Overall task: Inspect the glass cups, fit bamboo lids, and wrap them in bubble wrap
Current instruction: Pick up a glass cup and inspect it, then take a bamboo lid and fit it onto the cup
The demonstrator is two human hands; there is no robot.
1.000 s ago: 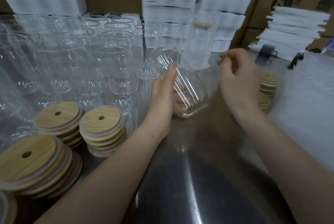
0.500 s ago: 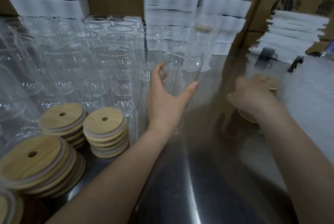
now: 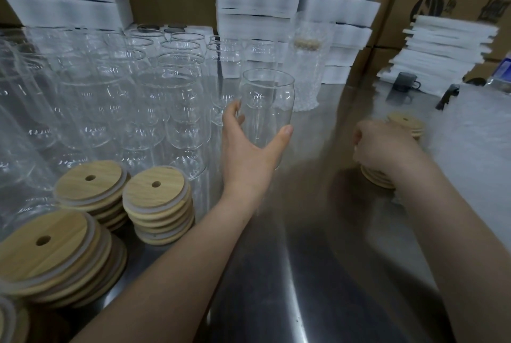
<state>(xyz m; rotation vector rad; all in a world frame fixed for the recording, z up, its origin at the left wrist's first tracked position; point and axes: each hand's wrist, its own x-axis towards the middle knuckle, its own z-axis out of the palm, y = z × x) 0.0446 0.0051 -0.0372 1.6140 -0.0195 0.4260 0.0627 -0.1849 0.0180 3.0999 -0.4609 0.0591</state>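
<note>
One glass cup (image 3: 266, 104) stands upright, mouth up, gripped over the worktop (image 3: 318, 259) between thumb and fingers of the left hand (image 3: 249, 149), while the right hand (image 3: 384, 146), lower and to its right, curls its fingers onto the stacked bamboo lids (image 3: 377, 178).

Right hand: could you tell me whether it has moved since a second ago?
Yes. The right hand has come down and to the right, from above and left of the near lid stack onto it, and now lies curled over its top.
</note>
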